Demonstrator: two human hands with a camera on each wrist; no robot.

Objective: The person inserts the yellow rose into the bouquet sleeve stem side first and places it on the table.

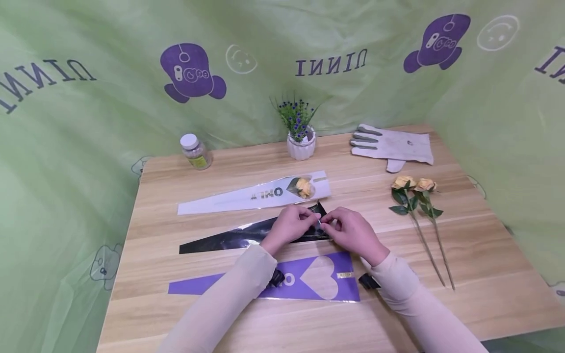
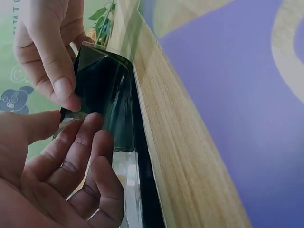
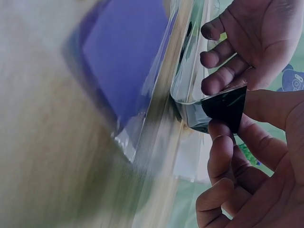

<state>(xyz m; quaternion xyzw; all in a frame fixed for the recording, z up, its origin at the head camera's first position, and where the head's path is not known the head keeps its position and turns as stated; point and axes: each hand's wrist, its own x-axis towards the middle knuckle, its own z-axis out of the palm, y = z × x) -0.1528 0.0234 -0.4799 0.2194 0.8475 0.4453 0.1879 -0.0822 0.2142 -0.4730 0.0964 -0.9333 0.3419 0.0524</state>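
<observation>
Left hand and right hand in pinch grips on one black wrapper, between two other wrappers

black wrapper: glossy plastic film | purple wrapper: smooth, clear-edged plastic | table: smooth wood grain | glove: matt cloth | backdrop: creased cloth | jar: clear, shiny

On table: mid wrap at ctr, my L hand & R hand at its R end. Far wrap, rose inside, behind; near wrap in front, partly under my L forearm. Jar upper L, potted plant upper ctr, glove upper R; 2 roses below it.
</observation>
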